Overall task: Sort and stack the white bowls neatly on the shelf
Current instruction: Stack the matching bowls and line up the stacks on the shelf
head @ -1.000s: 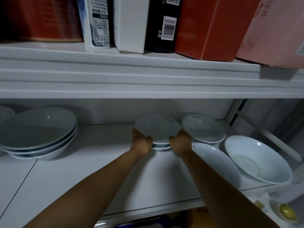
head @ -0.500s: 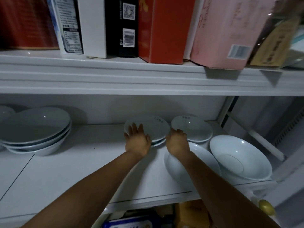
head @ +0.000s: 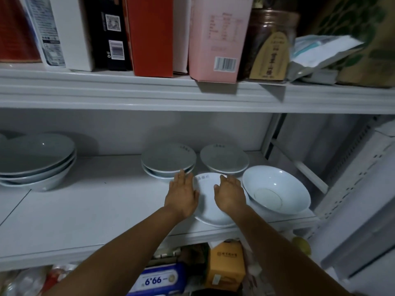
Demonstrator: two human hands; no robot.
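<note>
Several white bowls stand on the white shelf point(head: 89, 210). A stack of two small bowls point(head: 168, 161) sits at the back middle, with a single small bowl point(head: 224, 159) to its right. In front lies another white bowl point(head: 208, 201), and a deeper bowl point(head: 275, 192) stands at the right. A stack of three wide bowls point(head: 36, 161) is at the far left. My left hand point(head: 182, 194) and my right hand point(head: 229, 194) hover with fingers spread over the two sides of the front bowl, holding nothing.
The upper shelf point(head: 149, 92) carries boxes, a pink carton point(head: 218, 37) and a brown jar point(head: 269, 39), and overhangs the bowls. Packages and an orange box point(head: 226, 265) fill the space below. A white metal upright point(head: 271, 133) bounds the shelf at the right.
Both hands let go of the back stack of small bowls and drew back toward me, now flanking the front bowl. The camera view shifted right.
</note>
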